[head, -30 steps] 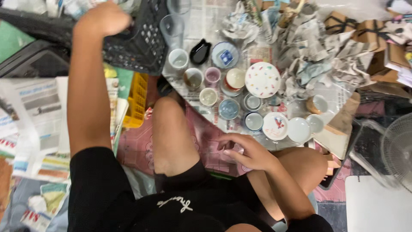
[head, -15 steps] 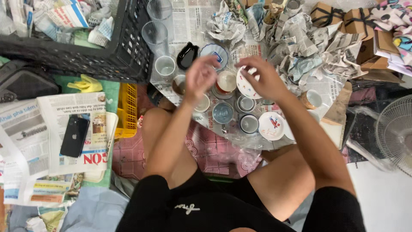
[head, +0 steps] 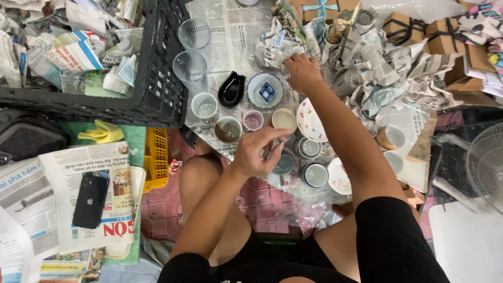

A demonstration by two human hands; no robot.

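My left hand (head: pixel 258 152) hovers with curled fingers over a cluster of small ceramic cups (head: pixel 309 149), just above a blue-grey cup (head: pixel 285 163); I see nothing in it. My right hand (head: pixel 303 71) reaches forward and grips the edge of a newspaper-wrapped bundle (head: pixel 275 44). Between the hands lie a cream bowl (head: pixel 284 119), a pink cup (head: pixel 253 120) and a white dotted plate (head: pixel 310 123). A blue-and-white saucer (head: pixel 266 90) and a black dish (head: pixel 231 89) sit just left of my right hand.
Two clear ribbed glasses (head: pixel 189 68) stand by a black crate (head: pixel 157 84) of crumpled paper at left. A phone (head: pixel 90 200) lies on newspapers. A yellow basket (head: pixel 157 157), brown gift boxes (head: pixel 401 29), more wrapped bundles (head: pixel 377 57) and a fan (head: pixel 484 162) surround me.
My right hand has left the plates and stretched forward to the wrapped bundle. My left hand came down from the crate to the cups and now stays there.
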